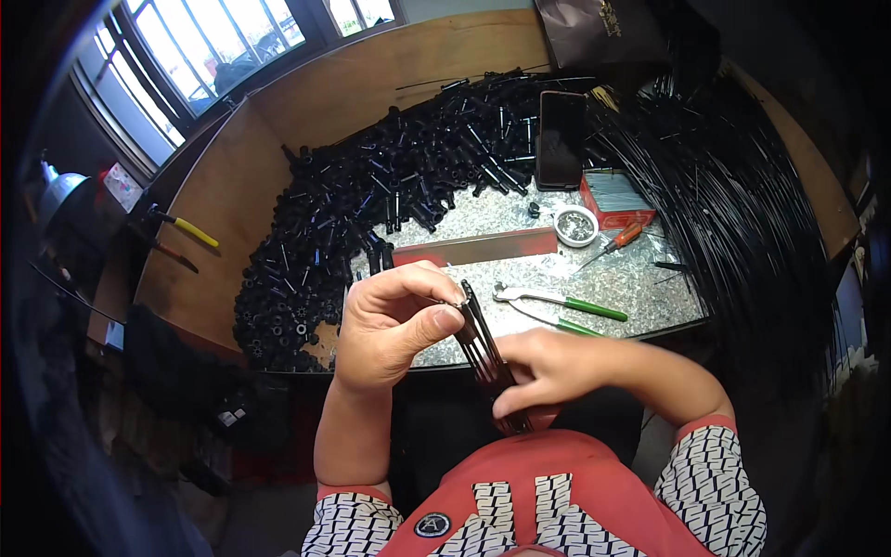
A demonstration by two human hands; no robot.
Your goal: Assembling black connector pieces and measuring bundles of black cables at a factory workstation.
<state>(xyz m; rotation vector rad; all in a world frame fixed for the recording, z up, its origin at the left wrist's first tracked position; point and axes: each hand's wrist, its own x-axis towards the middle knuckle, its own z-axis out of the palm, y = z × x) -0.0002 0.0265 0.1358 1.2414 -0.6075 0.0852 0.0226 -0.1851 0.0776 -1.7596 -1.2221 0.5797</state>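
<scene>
Surroundings: a speckled stone worktop (520,215) set inside a curved wooden surround. A large heap of small black tubular parts (371,204) covers its left and rear portion. To the right, a thick sheaf of long black rods (742,213) sweeps across and overhangs the worktop edge. A dark phone (561,139) lies at the rear, resting partly on the heap. Green-handled pliers (557,302) lie on the stone just beyond the hands; an orange-handled screwdriver (617,241) lies further back beside a small round white dish (576,226). A reddish flat bar (473,249) lies across the stone between the heap and the hands.

Packages: a red rectangular box (614,200) stands right of the dish (top face pale, contents not discernible). A dark bag (599,32) stands at the rear rim.

Hands: the bundle of thin black rods (487,351) is held near the worktop's near edge, above the lap, tilted from upper left to lower right. The left hand (390,325) pinches its upper end between thumb and curled forefinger, remaining fingers folded in. The right hand (548,367) grips the lower portion, fingers pressed together around it.
</scene>
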